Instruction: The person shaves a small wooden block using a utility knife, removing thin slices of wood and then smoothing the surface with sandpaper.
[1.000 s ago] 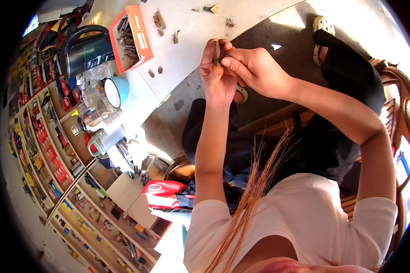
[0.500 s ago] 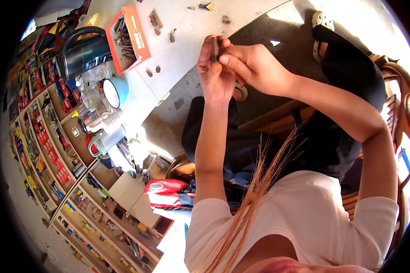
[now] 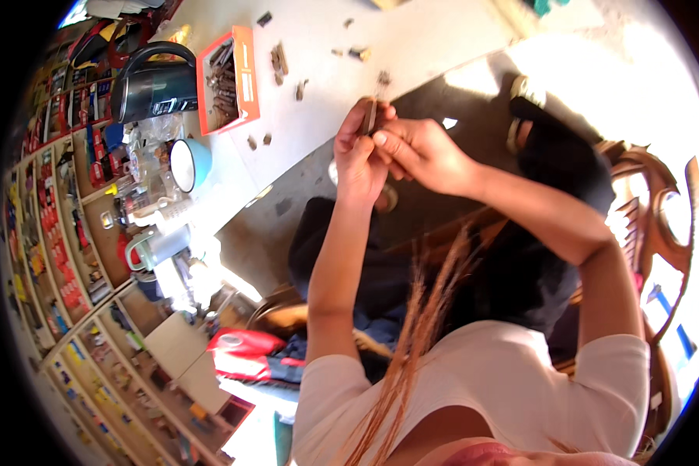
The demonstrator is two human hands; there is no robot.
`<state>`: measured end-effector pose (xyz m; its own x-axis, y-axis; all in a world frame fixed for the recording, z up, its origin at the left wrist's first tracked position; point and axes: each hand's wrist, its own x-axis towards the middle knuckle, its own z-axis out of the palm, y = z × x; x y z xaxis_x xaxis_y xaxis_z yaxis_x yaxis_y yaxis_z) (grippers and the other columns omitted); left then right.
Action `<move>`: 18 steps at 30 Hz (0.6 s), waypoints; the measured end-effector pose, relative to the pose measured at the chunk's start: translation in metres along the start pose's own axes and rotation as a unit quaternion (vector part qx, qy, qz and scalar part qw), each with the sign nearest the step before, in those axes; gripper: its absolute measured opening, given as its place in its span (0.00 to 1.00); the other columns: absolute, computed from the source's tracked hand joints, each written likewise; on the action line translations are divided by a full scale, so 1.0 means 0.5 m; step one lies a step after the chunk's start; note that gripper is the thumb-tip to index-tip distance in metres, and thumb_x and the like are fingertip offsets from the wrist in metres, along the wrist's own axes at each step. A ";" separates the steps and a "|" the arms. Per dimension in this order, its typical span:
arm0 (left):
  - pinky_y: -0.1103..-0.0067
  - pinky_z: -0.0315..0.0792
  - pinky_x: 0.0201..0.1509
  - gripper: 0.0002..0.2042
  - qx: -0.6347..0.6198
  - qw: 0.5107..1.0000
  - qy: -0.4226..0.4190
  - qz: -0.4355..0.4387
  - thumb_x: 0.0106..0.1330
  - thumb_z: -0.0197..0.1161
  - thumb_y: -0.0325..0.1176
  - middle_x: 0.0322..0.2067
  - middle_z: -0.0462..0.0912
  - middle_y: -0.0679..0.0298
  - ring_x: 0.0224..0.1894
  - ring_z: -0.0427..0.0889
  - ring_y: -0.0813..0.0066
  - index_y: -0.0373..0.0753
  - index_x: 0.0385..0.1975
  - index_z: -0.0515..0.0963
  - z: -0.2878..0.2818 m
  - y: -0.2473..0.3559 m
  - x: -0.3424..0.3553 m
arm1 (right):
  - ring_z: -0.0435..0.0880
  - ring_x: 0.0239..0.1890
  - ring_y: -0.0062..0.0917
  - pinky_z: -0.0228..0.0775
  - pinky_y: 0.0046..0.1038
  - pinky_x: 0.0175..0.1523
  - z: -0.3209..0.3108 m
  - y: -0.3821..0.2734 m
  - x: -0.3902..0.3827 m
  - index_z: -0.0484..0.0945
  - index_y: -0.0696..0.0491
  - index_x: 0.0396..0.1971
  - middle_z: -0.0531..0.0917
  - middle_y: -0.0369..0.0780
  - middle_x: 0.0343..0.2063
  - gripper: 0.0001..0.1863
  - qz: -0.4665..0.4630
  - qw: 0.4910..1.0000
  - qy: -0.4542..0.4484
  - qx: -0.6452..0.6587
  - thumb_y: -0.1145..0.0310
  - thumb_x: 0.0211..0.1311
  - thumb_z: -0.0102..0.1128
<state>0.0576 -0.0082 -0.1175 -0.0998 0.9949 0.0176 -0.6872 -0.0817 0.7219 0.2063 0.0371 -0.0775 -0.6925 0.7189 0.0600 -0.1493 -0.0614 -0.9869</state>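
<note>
My left hand (image 3: 355,159) is closed on a small brown stick-like piece (image 3: 371,118), held upright between thumb and fingers. My right hand (image 3: 436,161) meets it from the right, its thumb and forefinger pinched at the lower part of the same piece. Whether the right fingers hide anything else, I cannot make out. Both hands are raised just off the near edge of the white table (image 3: 303,124). On the tabletop stands an orange-red open box (image 3: 246,74) full of similar dark brown pieces (image 3: 225,87). Several loose brown pieces (image 3: 279,62) lie beside it.
Left of the box are a black kettle (image 3: 159,89), a light-blue cup (image 3: 197,165) and a pale green jug (image 3: 163,247). Shelves with small packages (image 3: 62,272) fill the left side. A wooden chair (image 3: 660,186) stands at the right, a red-and-blue bag (image 3: 248,353) near my left elbow.
The view has shifted, so the table and box show slightly lower and more of the tabletop is visible. Both hands keep the brown piece pinched between them, with little change in grip.
</note>
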 end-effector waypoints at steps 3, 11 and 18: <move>0.72 0.72 0.62 0.24 0.003 1.000 0.015 0.004 0.66 0.66 0.35 0.52 0.78 0.56 0.56 0.77 0.64 0.32 0.58 0.70 0.025 0.013 0.008 | 0.74 0.21 0.16 0.68 0.24 0.26 0.004 -0.022 0.007 0.73 0.58 0.26 0.75 0.35 0.17 0.20 0.064 0.995 0.034 0.061 0.59 0.76 0.47; 0.77 0.78 0.53 0.18 -0.032 0.985 0.170 0.022 0.68 0.63 0.29 0.49 0.80 0.59 0.50 0.82 0.69 0.32 0.56 0.72 0.031 -0.037 0.039 | 0.72 0.20 0.22 0.65 0.24 0.27 -0.033 0.032 0.026 0.71 0.56 0.32 0.74 0.38 0.19 0.13 0.097 0.982 0.132 0.096 0.64 0.75 0.42; 0.78 0.77 0.53 0.16 0.081 0.958 0.268 0.064 0.66 0.66 0.32 0.45 0.81 0.62 0.48 0.83 0.70 0.34 0.50 0.74 0.089 -0.050 -0.059 | 0.73 0.26 0.25 0.70 0.27 0.31 -0.051 0.117 -0.009 0.69 0.56 0.37 0.75 0.39 0.27 0.11 0.161 0.832 0.295 0.442 0.64 0.74 0.42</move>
<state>0.1098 -0.0326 -0.1052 -0.5607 0.8001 -0.2133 -0.5277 -0.1468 0.8367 0.2189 0.0478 -0.1393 -0.3686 0.7656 -0.5272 -0.6650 -0.6135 -0.4260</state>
